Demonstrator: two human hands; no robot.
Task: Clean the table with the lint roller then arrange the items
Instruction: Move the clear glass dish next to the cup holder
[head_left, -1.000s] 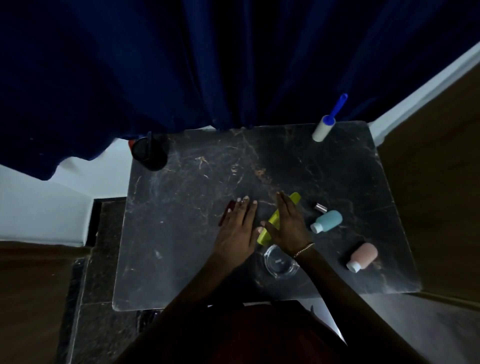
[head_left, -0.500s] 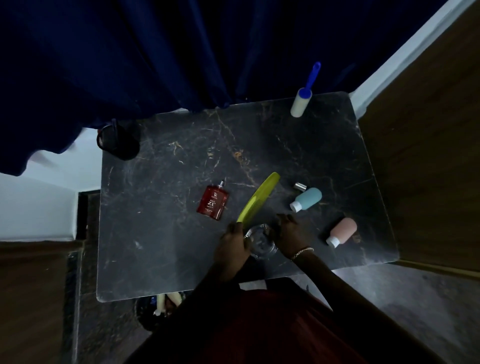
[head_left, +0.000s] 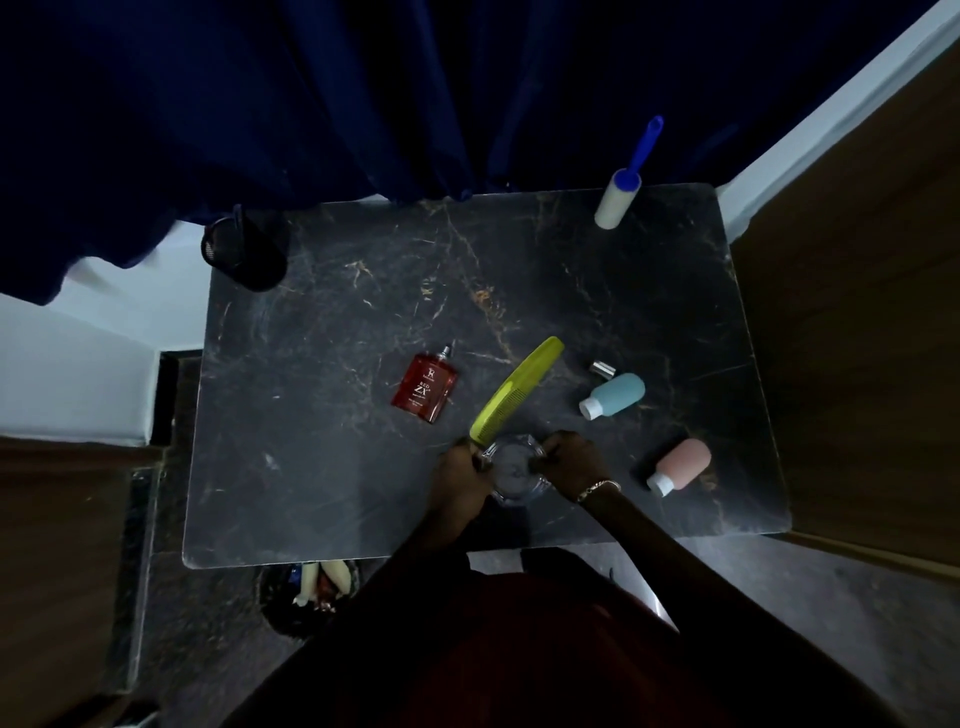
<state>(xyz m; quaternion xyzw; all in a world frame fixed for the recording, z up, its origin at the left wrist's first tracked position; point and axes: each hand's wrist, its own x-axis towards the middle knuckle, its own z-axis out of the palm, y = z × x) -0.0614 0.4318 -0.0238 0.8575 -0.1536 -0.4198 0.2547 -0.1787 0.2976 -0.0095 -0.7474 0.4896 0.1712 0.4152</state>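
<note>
Arranging looks barely begun: both hands, left hand (head_left: 464, 470) and right hand (head_left: 569, 462), grip the glass dish (head_left: 514, 470) on the bench (head_left: 322, 483). The roller (head_left: 618, 200) lies at the far edge (wiping probably done); comb (head_left: 517, 397) and bottles remain scattered.

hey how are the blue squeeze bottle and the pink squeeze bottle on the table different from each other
The blue bottle is teal-blue; the pink bottle is salmon pink. The blue one lies farther from the person, beside a small silver cap; the pink one lies nearer the table's right front corner, with nothing beside it. Both lie on their sides, white caps pointing lower left, untouched by either hand.
</note>
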